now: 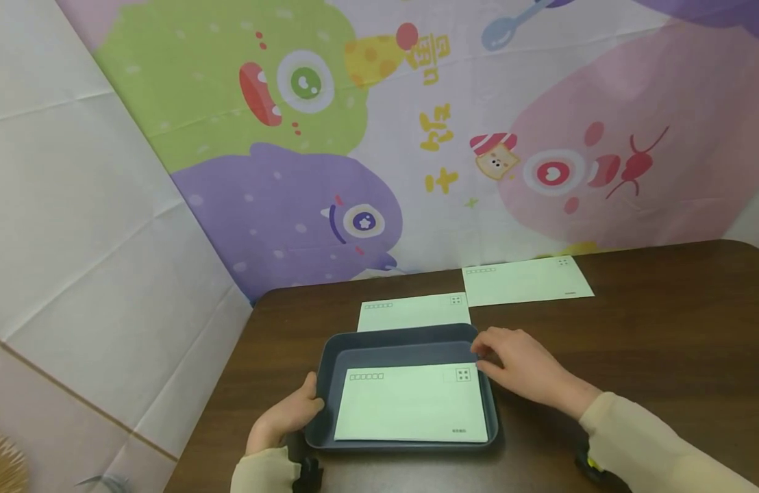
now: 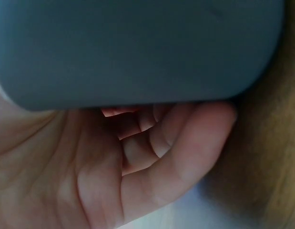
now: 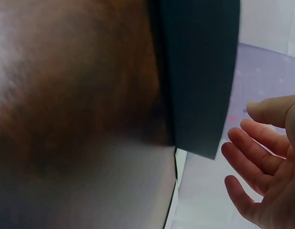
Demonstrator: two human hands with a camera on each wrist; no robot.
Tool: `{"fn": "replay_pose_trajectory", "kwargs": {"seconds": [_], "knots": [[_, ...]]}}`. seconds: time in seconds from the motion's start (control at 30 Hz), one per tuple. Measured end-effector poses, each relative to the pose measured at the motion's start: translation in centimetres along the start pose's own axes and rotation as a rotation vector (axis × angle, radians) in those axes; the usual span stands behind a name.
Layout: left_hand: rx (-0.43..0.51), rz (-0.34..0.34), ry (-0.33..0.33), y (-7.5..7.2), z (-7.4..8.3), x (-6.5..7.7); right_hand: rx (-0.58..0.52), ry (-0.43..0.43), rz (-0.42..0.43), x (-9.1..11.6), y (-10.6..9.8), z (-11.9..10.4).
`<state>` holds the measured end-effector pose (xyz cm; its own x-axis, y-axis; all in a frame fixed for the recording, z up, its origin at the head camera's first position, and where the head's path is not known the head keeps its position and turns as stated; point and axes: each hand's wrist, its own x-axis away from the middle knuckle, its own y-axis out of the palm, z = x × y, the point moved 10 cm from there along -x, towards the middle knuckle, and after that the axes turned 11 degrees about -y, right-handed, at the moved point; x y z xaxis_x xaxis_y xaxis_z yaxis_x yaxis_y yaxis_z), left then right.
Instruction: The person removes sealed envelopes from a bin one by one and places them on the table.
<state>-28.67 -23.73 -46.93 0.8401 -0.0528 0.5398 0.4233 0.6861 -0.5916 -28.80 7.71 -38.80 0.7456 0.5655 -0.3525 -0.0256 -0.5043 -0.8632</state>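
A dark blue-grey tray (image 1: 404, 352) stands on the table near its front edge, with a pale envelope (image 1: 410, 404) lying flat inside. My left hand (image 1: 287, 416) grips the tray's left side. In the left wrist view the tray's wall (image 2: 137, 52) covers the fingertips of that hand (image 2: 133, 162), whose fingers curl in beneath the rim. Over the tray's back right corner hovers my right hand (image 1: 527, 364), fingers loosely bent and holding nothing. The right wrist view shows this hand (image 3: 266, 162) beside the tray's side (image 3: 199, 71), thumb and fingers apart.
Behind the tray lies a second envelope (image 1: 413, 311), its front part hidden by the tray. Another envelope (image 1: 527, 282) lies further back to the right, by the table's rear edge. A cartoon-printed cloth (image 1: 441, 226) hangs behind the brown table (image 1: 663, 329).
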Motion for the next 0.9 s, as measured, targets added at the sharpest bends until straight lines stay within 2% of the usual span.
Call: {"fn": "replay_pose_trajectory", "kwargs": {"seconds": [0.17,0.33,0.57,0.9], "knots": [[0.001,0.002,-0.004,0.0,0.0,0.0,0.091,-0.026,-0.039,0.1,1.1,-0.5],[-0.003,0.007,0.0,-0.1,0.1,0.1,0.153,-0.064,-0.032,0.1,1.6,-1.0],[-0.007,-0.001,0.0,0.0,0.2,0.2,0.176,-0.087,-0.06,0.0,2.4,-1.7],[0.001,-0.008,-0.004,0.2,0.1,0.2,0.183,-0.081,-0.18,-0.2,3.8,-2.1]]}}
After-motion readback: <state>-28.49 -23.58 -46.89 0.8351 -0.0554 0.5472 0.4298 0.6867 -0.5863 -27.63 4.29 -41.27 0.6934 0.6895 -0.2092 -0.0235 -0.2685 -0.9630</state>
